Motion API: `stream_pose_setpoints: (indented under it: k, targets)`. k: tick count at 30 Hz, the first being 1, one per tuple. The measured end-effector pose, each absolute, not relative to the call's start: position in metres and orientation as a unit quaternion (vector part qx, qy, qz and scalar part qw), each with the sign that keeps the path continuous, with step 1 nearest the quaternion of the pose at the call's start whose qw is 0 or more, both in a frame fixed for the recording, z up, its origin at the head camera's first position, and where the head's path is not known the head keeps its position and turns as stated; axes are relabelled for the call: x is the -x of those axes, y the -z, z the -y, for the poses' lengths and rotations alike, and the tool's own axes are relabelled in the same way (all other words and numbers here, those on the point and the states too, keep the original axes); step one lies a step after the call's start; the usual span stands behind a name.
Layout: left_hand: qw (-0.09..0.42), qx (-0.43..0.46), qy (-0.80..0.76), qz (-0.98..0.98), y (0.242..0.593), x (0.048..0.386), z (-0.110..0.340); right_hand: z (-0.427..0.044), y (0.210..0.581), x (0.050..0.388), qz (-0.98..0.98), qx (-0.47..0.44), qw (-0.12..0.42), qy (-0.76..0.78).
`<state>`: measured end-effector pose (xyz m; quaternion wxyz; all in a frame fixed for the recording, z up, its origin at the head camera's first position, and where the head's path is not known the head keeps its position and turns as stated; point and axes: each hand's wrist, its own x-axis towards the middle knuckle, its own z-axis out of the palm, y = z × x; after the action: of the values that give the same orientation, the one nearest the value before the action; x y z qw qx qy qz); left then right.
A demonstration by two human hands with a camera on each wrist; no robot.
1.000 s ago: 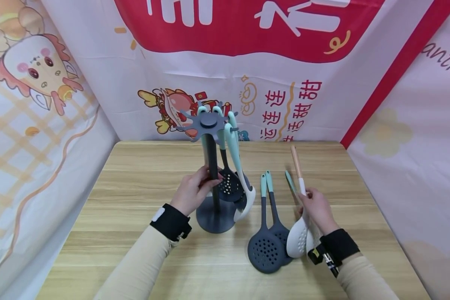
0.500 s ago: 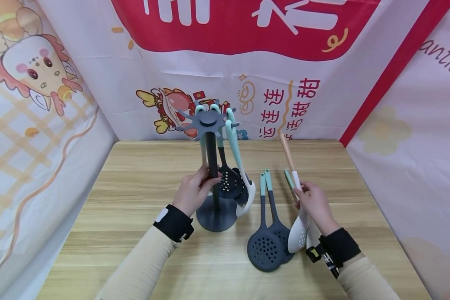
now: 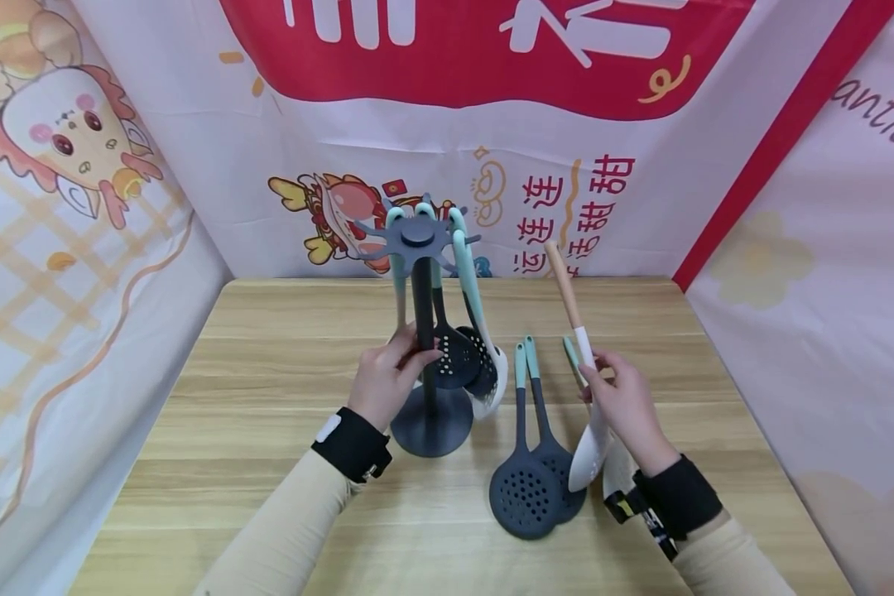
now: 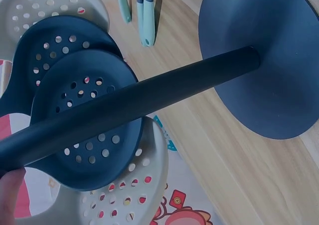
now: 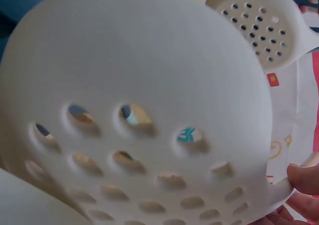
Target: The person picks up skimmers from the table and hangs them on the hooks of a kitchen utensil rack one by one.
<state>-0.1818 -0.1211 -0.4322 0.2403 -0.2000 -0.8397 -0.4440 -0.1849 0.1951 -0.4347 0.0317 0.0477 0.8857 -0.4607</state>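
Observation:
The left hand (image 3: 389, 377) grips the dark pole (image 3: 423, 306) of a utensil stand (image 3: 417, 234), whose round base (image 3: 432, 422) rests on the table. Several mint-handled utensils hang from its hooks, among them a dark perforated skimmer (image 3: 454, 358) and a white one (image 3: 496, 385). The right hand (image 3: 627, 406) pinches the white neck of a perforated utensil (image 3: 590, 458) with a wooden handle (image 3: 564, 285), handle end up. In the right wrist view its white, holed head (image 5: 139, 50) fills most of the picture. The dark pole (image 4: 134, 100) crosses the left wrist view.
Two dark skimmers (image 3: 525, 497) with mint handles lie on the wooden table (image 3: 253, 397) between the stand and the right hand. Another mint handle (image 3: 574, 358) and a white utensil (image 3: 620, 465) lie by the right hand. Printed cloth (image 3: 417, 132) hangs behind and at both sides.
The right hand has raised the wooden-handled utensil, its handle end moving up and to the left. The left hand has kept its grip on the pole, while the hanging utensils have shifted slightly.

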Motion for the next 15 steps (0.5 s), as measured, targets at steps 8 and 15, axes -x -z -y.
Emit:
stream_pose_setpoints:
  k: [8,15]
  targets:
    - [0.262,0.182,0.433,0.843,0.431,0.180,0.120,-0.186,0.424,0.176,-0.877,-0.033,0.001,0.480]
    - [0.229,0.177,0.410,0.865,0.425,0.182,0.120,-0.176,0.416,0.166,-0.851,0.010,-0.053,0.523]
